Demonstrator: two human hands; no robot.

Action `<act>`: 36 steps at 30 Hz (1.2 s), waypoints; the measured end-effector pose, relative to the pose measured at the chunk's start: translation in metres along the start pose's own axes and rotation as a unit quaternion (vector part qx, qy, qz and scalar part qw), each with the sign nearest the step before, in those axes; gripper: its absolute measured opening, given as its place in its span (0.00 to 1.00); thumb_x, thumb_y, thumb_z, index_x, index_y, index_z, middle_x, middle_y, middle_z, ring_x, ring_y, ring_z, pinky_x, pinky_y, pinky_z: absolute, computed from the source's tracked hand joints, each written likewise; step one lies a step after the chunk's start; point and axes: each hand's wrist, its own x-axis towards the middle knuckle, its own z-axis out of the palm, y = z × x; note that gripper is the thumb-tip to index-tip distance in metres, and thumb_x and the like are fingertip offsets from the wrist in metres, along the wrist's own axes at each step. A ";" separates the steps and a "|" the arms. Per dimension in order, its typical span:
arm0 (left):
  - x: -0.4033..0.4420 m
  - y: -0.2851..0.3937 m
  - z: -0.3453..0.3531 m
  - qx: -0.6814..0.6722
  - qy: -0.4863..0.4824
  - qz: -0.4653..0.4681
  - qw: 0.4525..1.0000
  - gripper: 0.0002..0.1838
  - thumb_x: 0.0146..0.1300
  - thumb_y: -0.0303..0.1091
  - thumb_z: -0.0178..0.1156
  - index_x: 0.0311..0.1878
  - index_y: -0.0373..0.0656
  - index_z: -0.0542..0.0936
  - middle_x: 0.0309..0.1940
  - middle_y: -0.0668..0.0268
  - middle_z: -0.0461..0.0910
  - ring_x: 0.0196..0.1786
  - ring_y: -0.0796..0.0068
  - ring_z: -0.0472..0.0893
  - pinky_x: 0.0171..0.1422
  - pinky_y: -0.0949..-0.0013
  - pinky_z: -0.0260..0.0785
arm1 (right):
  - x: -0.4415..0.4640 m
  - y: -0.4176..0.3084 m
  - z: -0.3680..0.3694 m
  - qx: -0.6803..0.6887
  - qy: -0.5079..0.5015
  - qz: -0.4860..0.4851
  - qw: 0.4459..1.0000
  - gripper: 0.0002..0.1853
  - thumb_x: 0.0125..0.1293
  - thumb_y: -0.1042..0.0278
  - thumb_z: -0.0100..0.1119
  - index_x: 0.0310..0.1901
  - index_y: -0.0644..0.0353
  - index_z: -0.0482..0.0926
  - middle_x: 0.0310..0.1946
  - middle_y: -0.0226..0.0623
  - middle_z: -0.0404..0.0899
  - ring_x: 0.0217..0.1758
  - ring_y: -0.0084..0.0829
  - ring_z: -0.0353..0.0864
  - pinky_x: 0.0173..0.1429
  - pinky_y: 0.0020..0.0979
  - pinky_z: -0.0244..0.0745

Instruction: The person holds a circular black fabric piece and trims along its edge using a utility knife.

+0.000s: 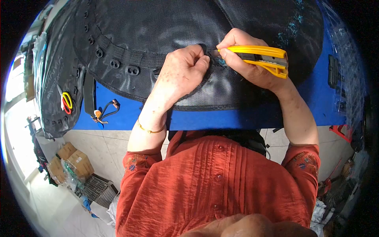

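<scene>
Black mesh fabric [158,23] with a rounded edge spreads over the blue table [189,120]. Along a sewn band on its left part sit several black plastic buckle-like pieces [133,70]. My left hand [183,69] is closed on a fold of the mesh fabric near the middle, fingertips pinched. In my right hand [246,65] is a yellow utility knife [260,50], its blade end pointing left, close to the left fingertips at the band. Turquoise thread bits [222,62] show below the blade, and more lie on the fabric at the upper right.
Red-and-yellow scissors [67,103] rest on another black piece [55,94] at the left. A dark strap and a looped cord [106,111] lie near the table's left front. Clear plastic wrap [347,67] lines the right side. Cardboard boxes [77,162] stand on the floor.
</scene>
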 end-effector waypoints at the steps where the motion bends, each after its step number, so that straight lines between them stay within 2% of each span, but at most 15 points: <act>1: 0.000 0.000 0.000 0.000 0.000 0.000 1.000 0.14 0.74 0.36 0.60 0.31 0.41 0.77 0.14 0.76 0.69 0.15 0.87 0.66 0.19 0.74 0.58 | 0.000 0.000 -0.001 -0.013 -0.003 -0.014 1.000 0.07 0.68 0.73 0.62 0.40 0.58 0.72 0.35 0.34 0.74 0.37 0.33 0.82 0.42 0.30 0.77; 5: 0.000 0.000 0.000 0.017 0.007 0.017 1.000 0.14 0.73 0.36 0.61 0.30 0.40 0.76 0.15 0.75 0.67 0.18 0.86 0.65 0.22 0.72 0.58 | 0.001 0.003 -0.004 -0.015 -0.015 -0.035 0.999 0.06 0.68 0.73 0.61 0.40 0.58 0.72 0.35 0.33 0.74 0.37 0.33 0.82 0.42 0.29 0.76; 11: 0.000 0.000 0.000 0.022 0.010 0.012 1.000 0.14 0.71 0.36 0.62 0.30 0.38 0.76 0.16 0.74 0.66 0.23 0.85 0.64 0.28 0.71 0.59 | 0.002 0.000 -0.008 0.024 -0.034 0.026 0.999 0.06 0.68 0.72 0.62 0.39 0.57 0.73 0.34 0.32 0.72 0.36 0.32 0.80 0.41 0.29 0.74; 13: 0.000 0.001 0.000 0.025 0.010 0.007 1.000 0.14 0.71 0.36 0.62 0.31 0.38 0.77 0.16 0.74 0.66 0.24 0.85 0.64 0.28 0.71 0.60 | 0.002 0.003 -0.011 -0.068 -0.036 -0.088 0.993 0.07 0.66 0.70 0.64 0.37 0.56 0.73 0.34 0.31 0.72 0.35 0.30 0.78 0.40 0.29 0.74; 16: -0.001 0.000 0.000 0.023 0.013 0.012 1.000 0.13 0.71 0.36 0.62 0.32 0.38 0.78 0.17 0.73 0.67 0.24 0.84 0.65 0.29 0.70 0.61 | 0.003 0.003 -0.012 -0.083 -0.029 -0.112 0.990 0.07 0.65 0.70 0.65 0.37 0.55 0.74 0.34 0.30 0.72 0.35 0.30 0.77 0.39 0.28 0.73; 20: -0.001 0.005 0.000 0.023 0.011 -0.013 1.000 0.13 0.71 0.36 0.63 0.33 0.37 0.78 0.17 0.71 0.68 0.24 0.84 0.66 0.30 0.70 0.62 | -0.004 0.007 -0.016 -0.090 -0.051 -0.082 0.991 0.07 0.64 0.71 0.65 0.36 0.55 0.74 0.34 0.31 0.73 0.35 0.29 0.77 0.39 0.29 0.73; 22: -0.001 0.004 0.000 0.029 0.014 -0.011 0.999 0.12 0.71 0.36 0.63 0.34 0.37 0.78 0.17 0.72 0.68 0.25 0.84 0.66 0.30 0.70 0.62 | -0.006 0.005 -0.020 -0.291 -0.025 -0.211 0.933 0.07 0.63 0.73 0.65 0.36 0.54 0.74 0.34 0.31 0.73 0.35 0.30 0.78 0.39 0.30 0.74; 23: -0.001 0.003 0.000 0.035 0.019 -0.002 0.999 0.13 0.71 0.36 0.63 0.33 0.37 0.78 0.17 0.72 0.69 0.25 0.85 0.67 0.30 0.71 0.62 | -0.005 0.005 -0.020 -0.292 -0.026 -0.210 0.933 0.07 0.63 0.73 0.65 0.36 0.54 0.74 0.34 0.31 0.73 0.35 0.30 0.78 0.39 0.30 0.74; 24: -0.001 0.002 0.001 0.041 0.022 0.008 0.999 0.13 0.71 0.36 0.63 0.33 0.37 0.78 0.17 0.73 0.70 0.25 0.85 0.67 0.31 0.72 0.62 | -0.003 0.006 -0.019 -0.171 -0.060 -0.131 0.975 0.05 0.66 0.71 0.63 0.37 0.55 0.75 0.33 0.31 0.74 0.34 0.28 0.78 0.40 0.27 0.73; 25: -0.001 0.001 0.001 0.022 0.018 -0.006 1.000 0.14 0.71 0.36 0.63 0.32 0.37 0.77 0.18 0.73 0.71 0.25 0.86 0.68 0.30 0.73 0.62 | -0.002 0.007 -0.020 -0.047 -0.092 -0.048 0.993 0.04 0.70 0.70 0.61 0.37 0.55 0.75 0.32 0.30 0.74 0.34 0.25 0.78 0.40 0.25 0.71; 27: -0.001 0.004 0.002 0.016 0.017 -0.027 0.999 0.15 0.71 0.36 0.65 0.31 0.37 0.76 0.19 0.75 0.71 0.25 0.86 0.66 0.29 0.74 0.61 | -0.004 0.010 -0.023 -0.073 -0.104 -0.082 0.988 0.02 0.69 0.72 0.61 0.38 0.56 0.77 0.35 0.30 0.75 0.36 0.27 0.78 0.41 0.25 0.73; 29: 0.000 0.000 0.005 0.017 0.018 -0.017 1.000 0.15 0.71 0.35 0.66 0.31 0.38 0.76 0.19 0.75 0.71 0.24 0.86 0.66 0.29 0.74 0.60 | -0.004 0.012 -0.022 -0.140 -0.088 -0.161 0.973 0.02 0.68 0.75 0.60 0.41 0.57 0.78 0.37 0.32 0.75 0.38 0.29 0.78 0.41 0.25 0.73; 33: -0.002 0.001 0.003 0.021 0.022 -0.009 0.999 0.14 0.69 0.33 0.67 0.32 0.39 0.74 0.18 0.76 0.70 0.25 0.87 0.66 0.29 0.75 0.60 | -0.003 0.015 -0.020 -0.139 -0.069 -0.181 0.971 0.03 0.68 0.76 0.60 0.41 0.59 0.78 0.36 0.34 0.75 0.37 0.30 0.78 0.41 0.26 0.73; 35: -0.001 -0.004 0.004 0.019 0.021 0.006 1.000 0.13 0.70 0.33 0.67 0.32 0.39 0.74 0.18 0.76 0.70 0.23 0.87 0.67 0.27 0.75 0.60 | -0.001 0.016 -0.025 -0.163 -0.092 -0.144 0.972 0.04 0.67 0.77 0.61 0.42 0.59 0.78 0.37 0.36 0.75 0.39 0.30 0.78 0.41 0.24 0.73; 36: -0.001 -0.005 0.004 0.016 0.020 0.022 0.999 0.13 0.70 0.33 0.66 0.33 0.39 0.74 0.18 0.75 0.71 0.22 0.88 0.67 0.26 0.75 0.60 | 0.002 0.015 -0.019 -0.135 -0.033 -0.156 0.978 0.07 0.63 0.74 0.65 0.35 0.55 0.75 0.34 0.33 0.73 0.38 0.31 0.77 0.41 0.27 0.74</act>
